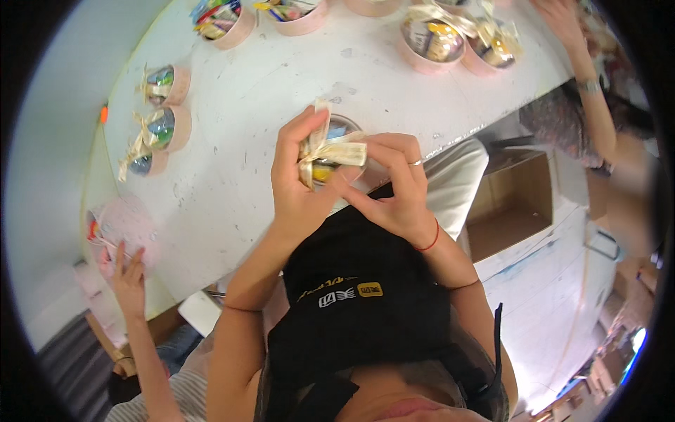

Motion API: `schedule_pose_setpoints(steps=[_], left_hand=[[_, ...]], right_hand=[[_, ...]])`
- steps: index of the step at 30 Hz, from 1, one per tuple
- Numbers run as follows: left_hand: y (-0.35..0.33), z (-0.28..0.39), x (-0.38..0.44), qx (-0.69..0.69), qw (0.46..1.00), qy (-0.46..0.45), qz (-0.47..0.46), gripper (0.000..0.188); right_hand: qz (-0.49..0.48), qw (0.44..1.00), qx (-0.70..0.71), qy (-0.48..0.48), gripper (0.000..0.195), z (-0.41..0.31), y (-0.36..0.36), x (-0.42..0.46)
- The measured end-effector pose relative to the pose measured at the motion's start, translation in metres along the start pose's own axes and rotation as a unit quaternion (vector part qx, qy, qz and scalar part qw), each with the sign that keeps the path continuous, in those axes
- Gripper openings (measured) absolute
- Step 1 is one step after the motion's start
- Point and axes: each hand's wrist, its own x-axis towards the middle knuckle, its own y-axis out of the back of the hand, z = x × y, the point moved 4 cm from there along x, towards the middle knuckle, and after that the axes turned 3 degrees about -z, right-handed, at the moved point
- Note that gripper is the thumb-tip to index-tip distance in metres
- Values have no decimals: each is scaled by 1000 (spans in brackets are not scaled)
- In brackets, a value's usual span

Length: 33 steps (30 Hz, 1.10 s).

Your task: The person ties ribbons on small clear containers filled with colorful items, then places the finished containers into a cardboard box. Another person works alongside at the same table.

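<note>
In front of my body, near the table's edge, a small round gift tub [337, 127] with a clear domed top stands on the table. A cream ribbon bow [316, 153] is tied across its top, and wrapped blue and yellow items show through. My left hand [298, 182] curls around the tub's left side, with an upright ribbon tail by its fingertips. My right hand [398, 182], with a ring and a red cord at the wrist, pinches at the right loop of the bow. The two thumbs come close together at the tub's near side, hiding part of it.
Ribboned pink tubs stand at left [179, 124] and upper right [428, 63]. Unribboned filled tubs [237, 34] are at the far side. Another person's hand [129, 269] touches a pink container [124, 227]; another hand [561, 24] is upper right. A cardboard box [509, 205] sits right, below the tabletop.
</note>
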Motion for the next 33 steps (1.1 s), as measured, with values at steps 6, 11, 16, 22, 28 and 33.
schedule_pose_setpoints(steps=[6, 11, 16, 22, 28, 33], left_hand=[[-12, -16, -5, 5, 987, -3, 163, 30], [-23, -10, -3, -55, 980, 6, 193, 39], [-19, -16, -2, -88, 974, -14, 208, 38], [-17, -14, -4, 74, 992, -75, 62, 61], [2, -6, -26, -171, 983, 64, 21, 92], [-6, -11, -20, -70, 996, -10, 51, 90]], right_hand=[[62, 996, 54, 25, 54, 8, -8, -5], [59, 994, 87, -29, 49, 12, -6, -9], [104, 991, 82, 21, 63, 12, -13, -7], [24, 1000, -1, 3, 79, 27, -2, -35], [-167, 974, 118, -100, 102, 0, -19, 19], [-244, 969, -8, -23, 86, 6, -21, 22]])
